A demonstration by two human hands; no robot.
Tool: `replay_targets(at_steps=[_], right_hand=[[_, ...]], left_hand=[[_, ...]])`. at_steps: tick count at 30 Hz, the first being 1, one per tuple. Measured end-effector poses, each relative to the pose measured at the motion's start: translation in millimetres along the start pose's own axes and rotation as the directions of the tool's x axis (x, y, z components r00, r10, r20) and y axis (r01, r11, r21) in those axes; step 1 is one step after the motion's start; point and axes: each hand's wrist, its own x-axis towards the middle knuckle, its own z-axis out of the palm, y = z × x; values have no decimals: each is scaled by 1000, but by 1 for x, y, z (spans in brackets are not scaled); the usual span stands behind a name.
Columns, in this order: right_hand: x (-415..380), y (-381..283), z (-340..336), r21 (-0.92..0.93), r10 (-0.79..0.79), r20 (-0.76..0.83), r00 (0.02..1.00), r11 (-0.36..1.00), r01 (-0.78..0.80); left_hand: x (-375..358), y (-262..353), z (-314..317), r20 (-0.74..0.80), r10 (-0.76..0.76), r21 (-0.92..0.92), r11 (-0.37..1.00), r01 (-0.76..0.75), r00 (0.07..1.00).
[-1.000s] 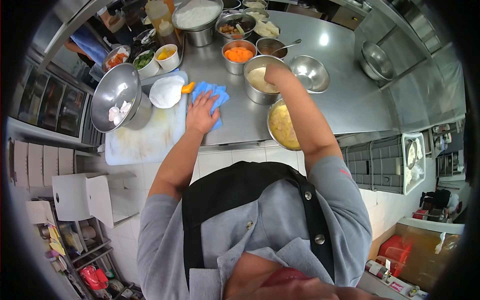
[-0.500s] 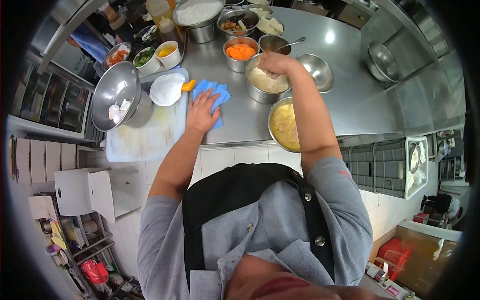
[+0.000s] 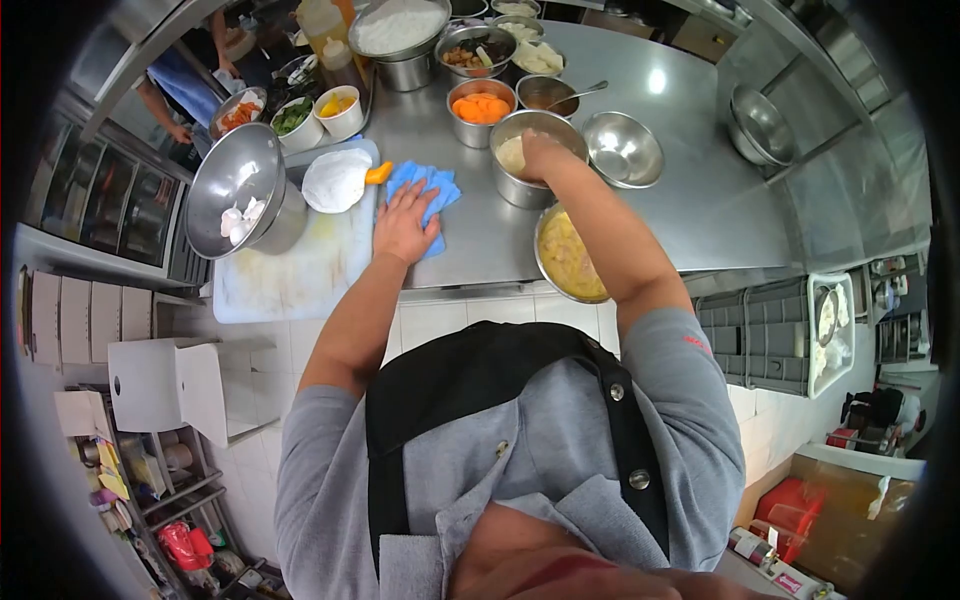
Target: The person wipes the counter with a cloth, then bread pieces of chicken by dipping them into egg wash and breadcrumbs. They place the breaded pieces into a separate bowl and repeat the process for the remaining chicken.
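My left hand [image 3: 405, 222] lies flat with fingers spread on a crumpled blue cloth [image 3: 425, 185] on the steel table. My right hand [image 3: 543, 157] reaches down into a steel pot [image 3: 522, 194] of pale, crumb-like powder [image 3: 511, 154]; its fingers are hidden inside. Beneath my right forearm stands a steel bowl [image 3: 541, 268] of yellow, wet-looking mixture [image 3: 566, 248], partly covered by the arm. To the pot's right sits a shiny steel bowl [image 3: 625, 150]. Behind it are a container of orange slices [image 3: 480, 107] and one with a spoon [image 3: 580, 95].
At left, a white cutting board [image 3: 290, 285] bears a large tilted steel bowl [image 3: 225, 190] with white pieces and a white round scraper-like item [image 3: 335, 181] with an orange handle. Tubs, bottles and ingredient bowls crowd the back. A co-worker's hand [image 3: 180, 133] shows at upper left.
My right hand has gone deeper into the pot of powder, and its forearm has shifted slightly right. The left hand stays on the cloth. A co-worker's arm has come into view at upper left.
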Motion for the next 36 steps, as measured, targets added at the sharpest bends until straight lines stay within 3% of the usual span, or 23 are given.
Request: replay_targets(at_steps=[6,9,12,13,16,17,20,24,26,27,30,31,34,36], right_hand=[[3,17,-32,236,-97,235,967,971,41],[21,25,-19,53,-90,259,962,995,79],[36,33,-18,79,-211,10,978,975,209],[10,16,-55,322,-64,186,981,947,1],[13,18,-37,414,-138,355,925,910,-23],[18,24,12,198,-156,30,987,969,147],[27,19,-29,455,-151,484,862,885,-100],[14,17,-55,778,-164,302,939,612,-143],[46,26,17,369,-105,222,969,929,17],[46,24,13,187,-118,118,986,978,94],[23,13,-38,524,-81,363,928,842,-132],[28,16,-37,603,-68,329,942,783,-154],[41,25,-13,364,-144,331,932,931,14],[47,20,-2,192,-80,342,936,981,14]], left_hand=[[-1,-2,1,-7,25,2,1000,-25,1000],[-2,-1,0,-17,26,-4,1000,-26,1000],[-1,-4,4,-19,34,-20,999,-34,999],[-2,-4,3,-9,31,-10,999,-31,999],[-1,0,-1,11,29,8,1000,-29,1000],[-1,0,-1,15,27,9,1000,-27,1000],[0,-1,-2,6,34,8,999,-34,999],[0,0,-2,14,33,31,999,-33,999],[-2,0,-1,22,21,19,1000,-21,1000],[0,-1,-1,20,16,17,1000,-17,1000],[0,-1,-1,20,27,29,999,-28,999],[-1,-1,-1,25,19,25,999,-20,1000],[-2,1,-2,25,12,14,1000,-12,1000],[0,0,-2,6,24,22,999,-25,1000]])
